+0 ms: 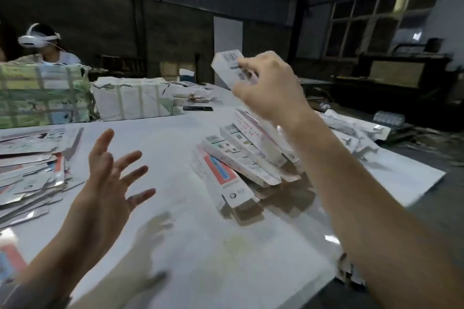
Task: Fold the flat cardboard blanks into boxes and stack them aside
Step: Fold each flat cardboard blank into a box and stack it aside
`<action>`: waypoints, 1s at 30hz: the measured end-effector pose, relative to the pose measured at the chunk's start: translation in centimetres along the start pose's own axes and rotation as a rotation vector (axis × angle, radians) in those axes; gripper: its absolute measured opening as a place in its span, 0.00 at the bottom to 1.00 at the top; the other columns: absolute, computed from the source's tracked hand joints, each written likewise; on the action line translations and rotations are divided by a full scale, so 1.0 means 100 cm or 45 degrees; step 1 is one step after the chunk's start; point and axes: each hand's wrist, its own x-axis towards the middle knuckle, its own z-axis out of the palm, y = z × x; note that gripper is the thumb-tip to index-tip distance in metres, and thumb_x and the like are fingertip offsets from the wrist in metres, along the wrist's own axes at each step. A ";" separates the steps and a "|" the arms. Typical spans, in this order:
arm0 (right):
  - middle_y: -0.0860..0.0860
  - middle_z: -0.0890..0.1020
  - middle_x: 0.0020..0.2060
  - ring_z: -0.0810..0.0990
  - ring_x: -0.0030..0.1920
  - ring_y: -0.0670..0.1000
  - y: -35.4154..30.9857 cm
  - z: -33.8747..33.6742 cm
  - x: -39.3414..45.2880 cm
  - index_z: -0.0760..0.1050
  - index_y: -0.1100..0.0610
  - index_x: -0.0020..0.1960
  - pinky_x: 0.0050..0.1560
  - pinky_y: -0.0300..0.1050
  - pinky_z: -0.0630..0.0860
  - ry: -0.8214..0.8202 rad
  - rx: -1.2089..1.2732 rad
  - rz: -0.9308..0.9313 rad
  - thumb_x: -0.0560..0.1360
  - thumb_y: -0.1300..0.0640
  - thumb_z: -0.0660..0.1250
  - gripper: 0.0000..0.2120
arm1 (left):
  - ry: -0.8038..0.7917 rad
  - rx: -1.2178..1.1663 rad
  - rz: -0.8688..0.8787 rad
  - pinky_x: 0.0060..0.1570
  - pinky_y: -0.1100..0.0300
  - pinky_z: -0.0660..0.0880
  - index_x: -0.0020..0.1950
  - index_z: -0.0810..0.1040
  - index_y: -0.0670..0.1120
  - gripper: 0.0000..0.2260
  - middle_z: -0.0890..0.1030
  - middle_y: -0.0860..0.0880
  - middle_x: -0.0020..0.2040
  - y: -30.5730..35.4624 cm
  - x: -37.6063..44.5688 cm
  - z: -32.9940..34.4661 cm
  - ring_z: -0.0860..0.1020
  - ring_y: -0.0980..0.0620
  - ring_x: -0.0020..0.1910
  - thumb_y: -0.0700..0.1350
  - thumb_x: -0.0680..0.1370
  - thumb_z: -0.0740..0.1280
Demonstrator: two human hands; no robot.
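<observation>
Above the table (pixel 175 138), right hand (pixel 270 88) pinching white barcoded box (pixel 227 68), left hand (pixel 110 178) spread.

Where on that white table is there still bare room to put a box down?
The widest bare patch of table lies between the flat blanks on the left and the pile of folded boxes on the right, under the open left hand. The near edge is bare too. It is crowded at the pile and at the wrapped bundles behind.
</observation>
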 end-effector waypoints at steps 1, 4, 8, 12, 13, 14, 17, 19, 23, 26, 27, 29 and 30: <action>0.50 0.74 0.58 0.76 0.53 0.54 0.017 -0.002 0.012 0.79 0.49 0.61 0.48 0.47 0.71 -0.062 -0.173 0.092 0.73 0.50 0.65 0.17 | 0.004 0.023 -0.013 0.54 0.40 0.75 0.67 0.72 0.70 0.16 0.75 0.46 0.69 -0.001 0.002 0.000 0.75 0.43 0.67 0.59 0.82 0.54; 0.54 0.78 0.59 0.78 0.57 0.59 0.063 0.009 0.025 0.79 0.52 0.59 0.54 0.50 0.76 -0.423 -0.535 0.318 0.76 0.57 0.64 0.13 | 0.065 0.115 -0.059 0.53 0.42 0.74 0.63 0.76 0.64 0.15 0.79 0.47 0.63 -0.006 0.005 0.002 0.76 0.43 0.64 0.56 0.84 0.52; 0.55 0.79 0.61 0.76 0.61 0.60 0.084 0.025 0.022 0.77 0.54 0.61 0.57 0.52 0.73 -0.468 -0.657 0.334 0.77 0.56 0.61 0.14 | 0.156 0.203 -0.145 0.52 0.45 0.74 0.61 0.77 0.58 0.14 0.81 0.46 0.58 -0.005 0.008 0.001 0.77 0.44 0.60 0.54 0.82 0.54; 0.51 0.79 0.60 0.74 0.60 0.54 0.046 0.041 0.005 0.79 0.50 0.62 0.55 0.49 0.71 -0.158 -0.255 0.013 0.78 0.55 0.61 0.15 | 0.195 0.360 -0.159 0.52 0.46 0.75 0.56 0.79 0.57 0.11 0.82 0.47 0.56 -0.008 0.011 -0.002 0.79 0.46 0.59 0.48 0.85 0.57; 0.50 0.81 0.58 0.75 0.58 0.52 0.030 0.047 -0.003 0.80 0.51 0.60 0.53 0.47 0.73 -0.174 -0.085 -0.070 0.78 0.54 0.62 0.14 | 0.207 0.432 -0.147 0.51 0.47 0.76 0.55 0.80 0.58 0.11 0.82 0.48 0.55 -0.008 0.012 -0.003 0.79 0.46 0.58 0.46 0.85 0.58; 0.49 0.82 0.56 0.77 0.55 0.49 0.012 0.054 -0.013 0.81 0.51 0.59 0.53 0.47 0.75 -0.227 0.066 -0.141 0.78 0.53 0.63 0.12 | 0.220 0.515 -0.122 0.52 0.48 0.76 0.54 0.80 0.58 0.11 0.82 0.48 0.54 -0.007 0.012 -0.003 0.79 0.47 0.58 0.45 0.84 0.60; 0.46 0.83 0.50 0.78 0.50 0.47 -0.038 0.078 -0.047 0.82 0.51 0.54 0.54 0.50 0.77 -0.421 0.354 -0.303 0.77 0.53 0.66 0.09 | 0.262 0.951 0.025 0.56 0.48 0.74 0.54 0.78 0.56 0.07 0.82 0.48 0.54 -0.001 0.014 -0.014 0.78 0.47 0.57 0.46 0.77 0.67; 0.45 0.83 0.48 0.79 0.49 0.48 -0.066 0.099 -0.075 0.83 0.50 0.52 0.53 0.51 0.76 -0.548 0.478 -0.390 0.78 0.52 0.66 0.08 | 0.372 1.347 0.101 0.58 0.50 0.72 0.59 0.77 0.51 0.12 0.81 0.46 0.56 0.006 0.018 -0.032 0.77 0.46 0.58 0.44 0.76 0.67; 0.43 0.83 0.49 0.78 0.50 0.46 -0.098 0.135 -0.125 0.82 0.49 0.54 0.53 0.50 0.75 -0.795 0.612 -0.565 0.80 0.48 0.65 0.09 | 0.667 2.018 -0.229 0.70 0.42 0.62 0.71 0.69 0.51 0.24 0.74 0.40 0.69 0.030 0.019 -0.089 0.67 0.37 0.71 0.49 0.75 0.66; 0.42 0.83 0.46 0.78 0.47 0.44 -0.093 0.154 -0.136 0.82 0.49 0.54 0.52 0.49 0.76 -0.806 0.719 -0.517 0.79 0.50 0.66 0.08 | 0.777 2.246 -0.679 0.74 0.34 0.50 0.76 0.60 0.57 0.31 0.60 0.40 0.78 0.041 0.010 -0.123 0.51 0.33 0.78 0.54 0.72 0.61; 0.42 0.83 0.44 0.78 0.46 0.43 -0.090 0.159 -0.137 0.83 0.50 0.54 0.52 0.49 0.76 -0.805 0.733 -0.494 0.79 0.51 0.67 0.07 | 0.807 2.271 -0.772 0.73 0.32 0.49 0.76 0.59 0.59 0.31 0.57 0.40 0.79 0.041 0.007 -0.129 0.48 0.31 0.78 0.52 0.72 0.60; 0.41 0.83 0.43 0.79 0.46 0.42 -0.084 0.166 -0.137 0.83 0.49 0.53 0.51 0.47 0.76 -0.795 0.762 -0.463 0.78 0.52 0.67 0.07 | 0.788 2.318 -0.886 0.71 0.30 0.49 0.76 0.56 0.61 0.30 0.56 0.40 0.80 0.040 0.004 -0.137 0.49 0.29 0.77 0.48 0.74 0.58; 0.40 0.83 0.43 0.79 0.45 0.42 -0.082 0.168 -0.137 0.83 0.49 0.52 0.50 0.44 0.76 -0.782 0.792 -0.438 0.77 0.51 0.67 0.08 | 0.750 2.352 -0.888 0.70 0.31 0.53 0.76 0.55 0.61 0.30 0.60 0.40 0.78 0.039 0.003 -0.138 0.53 0.29 0.76 0.46 0.76 0.58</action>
